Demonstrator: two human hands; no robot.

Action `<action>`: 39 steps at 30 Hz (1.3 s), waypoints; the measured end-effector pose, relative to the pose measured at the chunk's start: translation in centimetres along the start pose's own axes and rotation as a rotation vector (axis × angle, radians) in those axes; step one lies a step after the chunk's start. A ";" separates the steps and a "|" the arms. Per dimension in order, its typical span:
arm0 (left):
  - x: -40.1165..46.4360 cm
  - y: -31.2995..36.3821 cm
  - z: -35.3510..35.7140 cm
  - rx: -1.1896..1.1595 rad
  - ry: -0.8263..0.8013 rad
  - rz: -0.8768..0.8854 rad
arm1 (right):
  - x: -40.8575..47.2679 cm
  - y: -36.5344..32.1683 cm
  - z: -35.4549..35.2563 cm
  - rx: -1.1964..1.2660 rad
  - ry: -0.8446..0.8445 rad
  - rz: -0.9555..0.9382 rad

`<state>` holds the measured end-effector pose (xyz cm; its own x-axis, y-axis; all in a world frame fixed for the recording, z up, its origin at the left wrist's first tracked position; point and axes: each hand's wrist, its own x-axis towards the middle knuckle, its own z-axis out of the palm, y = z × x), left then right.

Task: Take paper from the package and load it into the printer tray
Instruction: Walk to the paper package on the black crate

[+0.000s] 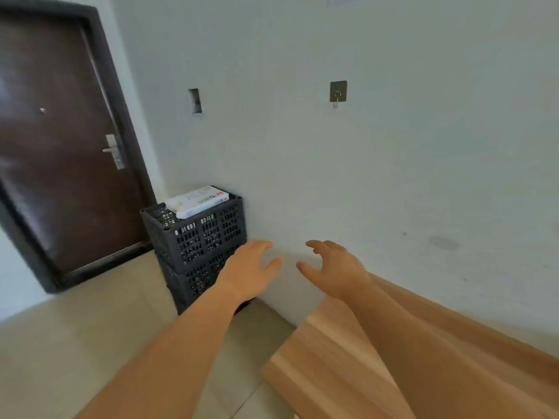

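A white paper package [198,201] with red and dark print lies on top of stacked black plastic crates [196,237] against the wall. My left hand [249,269] is stretched out in front of the crates' right side, fingers apart, holding nothing. To its right, my right hand [332,267] is also held out with fingers spread and empty, in front of the bare wall. Both hands are below and to the right of the package, apart from it. No printer is in view.
A light wooden tabletop [332,358] fills the lower right, under my right forearm. A dark brown door [60,146] with a metal handle stands at the left. On the wall hang a grey hook [338,92] and a small recess [195,100]. The floor is beige tile.
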<state>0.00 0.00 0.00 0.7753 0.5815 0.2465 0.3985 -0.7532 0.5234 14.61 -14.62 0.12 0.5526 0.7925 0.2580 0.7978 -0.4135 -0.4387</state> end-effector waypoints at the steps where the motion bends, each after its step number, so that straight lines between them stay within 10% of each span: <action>1: 0.4 -1.0 -0.9 0.011 0.031 -0.013 | 1.4 -0.8 0.8 0.019 -0.010 -0.029; 39: 25.8 -64.3 -29.6 0.188 0.265 -0.456 | 55.9 -44.0 43.7 0.106 -0.302 -0.467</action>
<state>-20.12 72.48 -3.14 0.3641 0.9003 0.2385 0.7641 -0.4352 0.4762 -0.16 67.43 -3.77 0.0412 0.9799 0.1950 0.9039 0.0466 -0.4251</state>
